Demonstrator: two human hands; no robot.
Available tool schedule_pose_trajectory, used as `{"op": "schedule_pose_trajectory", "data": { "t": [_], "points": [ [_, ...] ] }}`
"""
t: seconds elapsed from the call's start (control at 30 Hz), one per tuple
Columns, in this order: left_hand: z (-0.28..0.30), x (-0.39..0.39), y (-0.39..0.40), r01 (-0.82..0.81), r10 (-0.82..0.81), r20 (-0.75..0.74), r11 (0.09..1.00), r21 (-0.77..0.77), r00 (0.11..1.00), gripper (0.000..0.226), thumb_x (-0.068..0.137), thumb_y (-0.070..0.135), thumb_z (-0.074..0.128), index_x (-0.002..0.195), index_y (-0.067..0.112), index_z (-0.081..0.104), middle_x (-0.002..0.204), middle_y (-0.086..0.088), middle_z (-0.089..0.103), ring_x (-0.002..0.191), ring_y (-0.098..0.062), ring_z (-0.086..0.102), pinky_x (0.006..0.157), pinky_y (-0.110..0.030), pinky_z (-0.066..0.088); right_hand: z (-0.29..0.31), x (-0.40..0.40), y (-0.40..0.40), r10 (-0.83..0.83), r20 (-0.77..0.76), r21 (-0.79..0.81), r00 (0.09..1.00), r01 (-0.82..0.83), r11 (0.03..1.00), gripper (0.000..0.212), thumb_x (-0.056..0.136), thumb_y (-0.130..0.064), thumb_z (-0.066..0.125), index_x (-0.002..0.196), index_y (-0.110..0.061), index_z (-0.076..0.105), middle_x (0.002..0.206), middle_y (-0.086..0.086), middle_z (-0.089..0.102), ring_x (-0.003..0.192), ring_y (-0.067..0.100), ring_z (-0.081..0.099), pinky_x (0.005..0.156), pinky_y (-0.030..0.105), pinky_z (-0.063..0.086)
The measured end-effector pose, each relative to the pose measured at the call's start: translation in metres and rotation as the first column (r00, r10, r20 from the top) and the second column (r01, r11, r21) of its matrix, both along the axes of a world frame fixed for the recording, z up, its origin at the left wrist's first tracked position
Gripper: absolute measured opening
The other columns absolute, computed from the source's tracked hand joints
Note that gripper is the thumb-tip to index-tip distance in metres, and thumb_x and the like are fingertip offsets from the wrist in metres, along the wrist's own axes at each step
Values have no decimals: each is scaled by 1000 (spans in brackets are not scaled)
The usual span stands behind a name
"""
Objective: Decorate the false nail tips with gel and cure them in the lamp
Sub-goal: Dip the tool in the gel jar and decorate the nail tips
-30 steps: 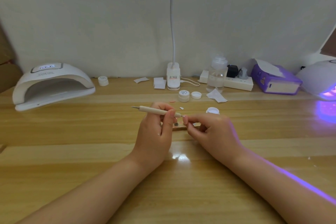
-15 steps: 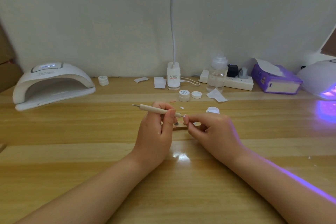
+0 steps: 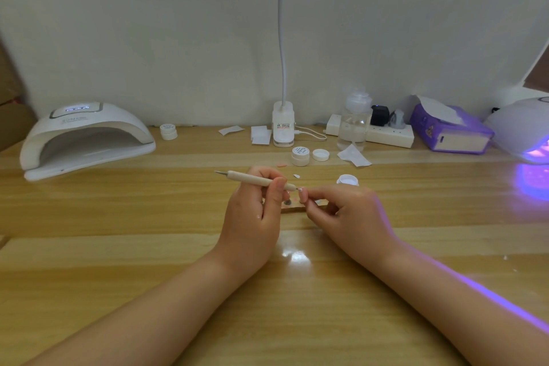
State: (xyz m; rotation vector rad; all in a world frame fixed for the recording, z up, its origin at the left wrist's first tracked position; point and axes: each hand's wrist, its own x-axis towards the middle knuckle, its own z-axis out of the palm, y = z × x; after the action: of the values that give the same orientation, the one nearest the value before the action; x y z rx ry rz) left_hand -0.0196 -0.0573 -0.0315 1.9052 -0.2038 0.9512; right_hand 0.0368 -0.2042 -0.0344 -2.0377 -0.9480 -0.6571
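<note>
Dotting tool on nail tip, mid-bench.
Left hand [image 3: 252, 211] grips dotting tool [image 3: 255, 178]; right hand [image 3: 347, 214] pinches nail tip [image 3: 303, 195] at 3 o'clock. Wooden holder [image 3: 292, 208] mostly hidden.

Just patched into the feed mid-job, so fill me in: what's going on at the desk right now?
A person is decorating a false nail tip. The left hand grips a dotting pen, its fine end at the tip, which the right hand pinches over a small wooden strip on the table. An open gel pot sits just behind the hands. One curing lamp stands at the far left; another glows purple at the far right. Nothing is in the left lamp.
</note>
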Motion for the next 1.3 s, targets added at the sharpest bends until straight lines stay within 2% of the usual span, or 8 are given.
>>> {"op": "schedule_pose_trajectory", "data": {
  "t": [0.13, 0.17, 0.23, 0.33, 0.57, 0.87, 0.97, 1.3],
  "points": [
    [1, -3, -1, 4, -2, 44, 999, -50, 999, 11, 92, 22, 44, 88, 29, 51, 67, 16, 63, 67, 5, 60, 59, -5, 40, 0, 1, 0, 0, -14, 10, 1000, 0, 1000, 14, 78, -9, 73, 84, -20, 76, 76, -12, 72, 48, 0, 48, 52, 22, 47],
    [2, -4, -1, 8, -5, 56, 998, -56, 998, 11, 92, 21, 44, 88, 29, 51, 68, 17, 63, 69, 6, 61, 59, -5, 41, 0, 1, 0, -1, -17, 12, 1000, 2, 1000, 13, 78, -9, 73, 84, -20, 76, 76, -14, 71, 48, 0, 48, 53, 18, 45],
    [3, -5, -2, 11, -7, 69, 998, -58, 998, 12, 93, 20, 44, 90, 29, 51, 69, 15, 62, 70, 6, 61, 60, -5, 41, -1, 2, 0, 3, -29, 20, 1000, -3, 1000, 11, 78, -10, 73, 83, -20, 76, 72, -22, 67, 47, -2, 48, 53, 10, 40],
    [3, -5, -2, 16, -10, 79, 998, -68, 997, 12, 93, 19, 43, 90, 28, 50, 70, 13, 62, 68, 7, 59, 59, -5, 41, -1, 3, 1, 22, -67, 43, 998, -19, 999, 10, 79, -10, 72, 82, -19, 76, 64, -38, 52, 47, -4, 48, 54, 5, 37],
    [0, -4, -1, 33, -30, 38, 997, -64, 999, 12, 92, 21, 43, 89, 29, 51, 71, 14, 64, 72, 1, 62, 62, -7, 42, -1, 4, 1, 27, -91, 64, 995, -22, 998, 9, 80, -13, 71, 82, -21, 76, 64, -35, 56, 52, 13, 54, 52, 13, 41],
    [0, -4, -2, 44, -44, -1, 997, -56, 999, 12, 92, 22, 42, 86, 26, 52, 70, 8, 61, 70, -3, 61, 62, -15, 46, -1, 5, 1, 32, -94, 64, 995, -26, 998, 8, 80, -13, 72, 81, -20, 76, 57, -40, 53, 53, 8, 54, 54, 7, 38],
    [0, -4, -2, 49, -50, -9, 997, -52, 999, 11, 92, 22, 42, 86, 26, 51, 70, 8, 60, 70, -3, 61, 63, -14, 46, 0, 5, 1, 33, -88, 59, 996, -27, 998, 7, 81, -15, 71, 81, -20, 76, 59, -41, 53, 52, 3, 52, 54, 6, 38],
    [-1, -3, -1, 45, -47, -25, 998, -50, 999, 11, 92, 23, 43, 86, 27, 51, 69, 9, 60, 70, -1, 60, 62, -12, 45, 0, 4, 1, 37, -78, 51, 996, -33, 998, 7, 81, -15, 71, 82, -20, 76, 58, -41, 53, 54, 7, 53, 54, 7, 38]
  ]
}}
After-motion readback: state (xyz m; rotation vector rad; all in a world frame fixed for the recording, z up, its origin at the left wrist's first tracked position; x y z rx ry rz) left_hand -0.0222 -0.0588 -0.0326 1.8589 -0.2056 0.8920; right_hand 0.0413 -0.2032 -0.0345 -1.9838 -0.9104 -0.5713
